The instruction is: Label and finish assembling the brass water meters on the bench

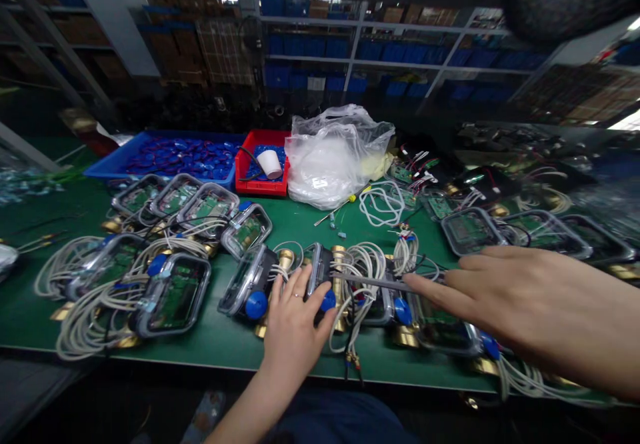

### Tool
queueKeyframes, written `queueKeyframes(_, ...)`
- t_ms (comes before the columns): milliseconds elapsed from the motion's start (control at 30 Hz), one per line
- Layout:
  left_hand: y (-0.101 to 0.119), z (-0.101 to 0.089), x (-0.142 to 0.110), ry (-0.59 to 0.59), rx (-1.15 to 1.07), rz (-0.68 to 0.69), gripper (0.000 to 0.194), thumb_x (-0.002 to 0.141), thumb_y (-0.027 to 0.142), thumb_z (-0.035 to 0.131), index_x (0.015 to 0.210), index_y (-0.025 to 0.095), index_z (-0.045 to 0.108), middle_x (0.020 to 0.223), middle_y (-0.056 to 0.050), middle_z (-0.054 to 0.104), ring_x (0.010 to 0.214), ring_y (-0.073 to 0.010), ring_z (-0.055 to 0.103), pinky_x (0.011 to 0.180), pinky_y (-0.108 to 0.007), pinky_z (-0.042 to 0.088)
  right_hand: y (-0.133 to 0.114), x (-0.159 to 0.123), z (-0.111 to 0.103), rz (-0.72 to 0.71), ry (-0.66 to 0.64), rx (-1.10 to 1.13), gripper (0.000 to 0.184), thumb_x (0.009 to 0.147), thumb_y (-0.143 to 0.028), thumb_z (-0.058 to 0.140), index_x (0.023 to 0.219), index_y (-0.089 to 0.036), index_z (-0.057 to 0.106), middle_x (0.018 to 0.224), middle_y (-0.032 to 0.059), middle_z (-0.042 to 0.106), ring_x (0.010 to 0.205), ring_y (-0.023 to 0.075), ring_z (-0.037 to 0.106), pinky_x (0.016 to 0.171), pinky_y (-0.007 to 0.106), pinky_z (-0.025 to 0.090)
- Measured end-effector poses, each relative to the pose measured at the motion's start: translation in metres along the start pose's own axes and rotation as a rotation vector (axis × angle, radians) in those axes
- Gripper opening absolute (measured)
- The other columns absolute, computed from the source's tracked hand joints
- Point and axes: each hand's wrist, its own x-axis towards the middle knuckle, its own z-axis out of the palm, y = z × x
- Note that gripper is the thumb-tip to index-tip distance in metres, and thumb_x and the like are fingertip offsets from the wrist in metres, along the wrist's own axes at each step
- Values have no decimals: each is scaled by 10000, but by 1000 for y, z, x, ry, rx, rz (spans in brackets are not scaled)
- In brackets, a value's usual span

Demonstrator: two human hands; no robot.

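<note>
My left hand (293,321) lies over a clear-lidded meter (315,272) with brass fittings at the middle of the green bench, fingers on its lid. The thumb rests by a blue cap (328,301). My right hand (505,297) reaches in from the right with its fingers pressed together and pointing left. A thin grey tool (370,283) runs from its fingertips to the meter under my left hand. Another meter (440,329) with a blue cap lies beneath the right hand. White cables (367,261) coil between the meters.
Several more meters with cables lie at the left (173,291) and the right (470,231). At the back stand a blue tray of blue parts (175,157), a red bin (260,164) and a clear plastic bag (333,157). The bench's front edge (200,363) is close.
</note>
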Motion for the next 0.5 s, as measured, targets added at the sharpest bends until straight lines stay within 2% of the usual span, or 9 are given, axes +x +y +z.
queueKeyframes(133, 0, -2, 1, -17, -21, -7, 274, 839, 308, 588, 1100, 253, 650, 1278, -115, 585, 1175, -305, 538, 1006, -590, 385, 0, -3, -1, -194, 64, -105, 520, 752, 47, 311, 1182, -113, 555, 622, 22, 540, 522, 189, 502, 498, 309, 393)
queueKeyframes(233, -1, -1, 0, -16, -19, -7, 280, 848, 313, 572, 1112, 255, 643, 1278, -116, 586, 1170, -306, 543, 998, -596, 392, -4, -3, 4, -286, 74, -165, 521, 769, -4, 321, 1227, -93, 551, 662, 52, 583, 610, 213, 536, 637, 362, 470)
queueKeyframes(333, -1, 0, 0, -11, -14, -1, 278, 849, 313, 566, 1110, 254, 644, 1278, -113, 587, 1164, -307, 549, 991, -593, 400, -10, -3, 6, -390, 113, -223, 509, 773, -42, 307, 1169, -110, 619, 909, 86, 659, 820, 229, 576, 817, 382, 463)
queueKeyframes(400, -1, 0, -1, -4, -15, 4, 273, 850, 310, 563, 1102, 252, 648, 1275, -112, 590, 1158, -307, 553, 989, -589, 405, -11, -1, 5, -444, 151, -248, 487, 789, -75, 296, 1092, -145, 670, 1086, 44, 641, 943, 215, 559, 861, 343, 450)
queueKeyframes(500, -1, -1, 0, -12, -17, 6, 272, 851, 312, 561, 1103, 255, 646, 1275, -109, 590, 1152, -304, 557, 983, -587, 412, -8, 6, 0, -455, 169, -269, 461, 787, -121, 318, 1052, -172, 692, 1115, 8, 633, 953, 200, 552, 895, 325, 440)
